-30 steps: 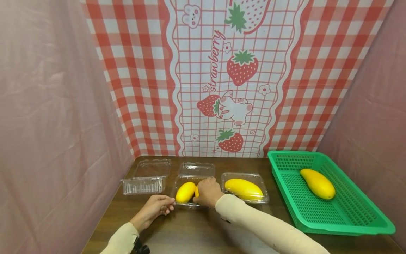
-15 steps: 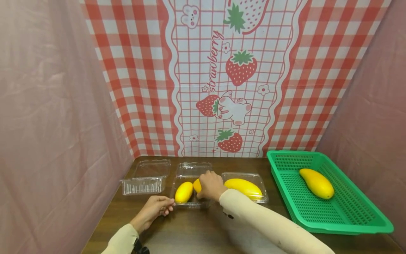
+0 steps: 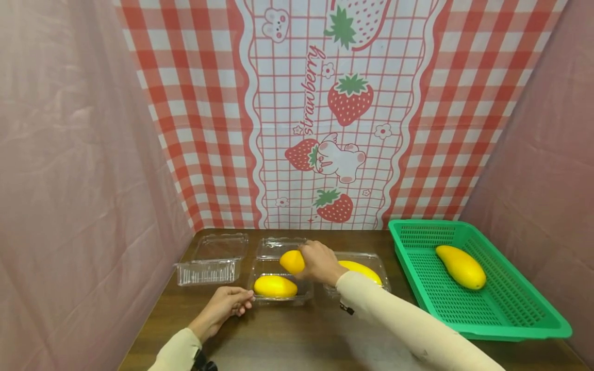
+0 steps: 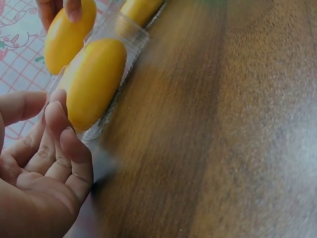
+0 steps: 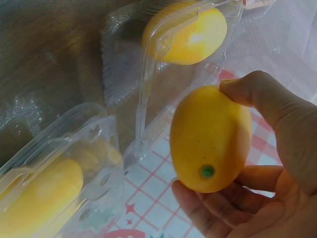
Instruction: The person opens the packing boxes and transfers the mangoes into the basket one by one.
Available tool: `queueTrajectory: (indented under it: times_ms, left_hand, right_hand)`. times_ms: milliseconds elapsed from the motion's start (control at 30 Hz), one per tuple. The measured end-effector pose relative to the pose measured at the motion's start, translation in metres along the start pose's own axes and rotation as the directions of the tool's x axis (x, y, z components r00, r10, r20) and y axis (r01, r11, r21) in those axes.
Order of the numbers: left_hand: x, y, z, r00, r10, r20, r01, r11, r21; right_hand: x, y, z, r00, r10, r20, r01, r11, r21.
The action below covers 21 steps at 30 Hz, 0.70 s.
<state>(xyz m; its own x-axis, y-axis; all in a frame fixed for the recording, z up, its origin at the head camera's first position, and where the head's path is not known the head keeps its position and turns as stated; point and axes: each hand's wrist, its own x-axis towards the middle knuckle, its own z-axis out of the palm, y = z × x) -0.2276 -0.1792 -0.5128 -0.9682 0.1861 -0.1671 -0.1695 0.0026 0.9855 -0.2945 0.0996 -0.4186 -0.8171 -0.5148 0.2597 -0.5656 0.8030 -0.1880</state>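
My right hand (image 3: 320, 262) grips a yellow mango (image 3: 291, 262) and holds it over the back of the middle clear plastic clamshell box (image 3: 303, 294). In the right wrist view, the thumb and fingers wrap this mango, its green stem spot facing the camera. A second mango (image 3: 275, 286) lies crosswise along the front of the same box, whose lid (image 3: 280, 248) is folded back. At the box's front left corner, my left hand (image 3: 227, 305) pinches the rim between thumb and fingertip, as the left wrist view shows.
To the right, another clamshell box (image 3: 382, 268) contains a mango (image 3: 359, 271), partly behind my right hand. An open clamshell box (image 3: 209, 273) stands at the left. The green basket (image 3: 515, 332) on the far right has one mango (image 3: 461, 267) in it.
My right hand has risen and moved slightly right with its mango. The other mango has turned from slanted to crosswise in the box. My left hand stays at the corner.
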Motion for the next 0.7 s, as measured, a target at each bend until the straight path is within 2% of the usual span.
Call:
queueTrajectory:
  times_ms: [300, 700]
  left_hand:
    - [-0.001, 0.000, 0.000, 1.000, 0.004, -0.009, -0.004, 1.000, 0.007]
    - [-0.001, -0.002, 0.000, 1.000, 0.012, -0.008, -0.012, 1.000, 0.006]
  right_hand:
    - [-0.002, 0.017, -0.007, 0.998, -0.045, -0.040, 0.047, 0.998, 0.047]
    - [-0.009, 0.038, -0.024, 0.998, -0.027, -0.049, 0.030, 0.998, 0.060]
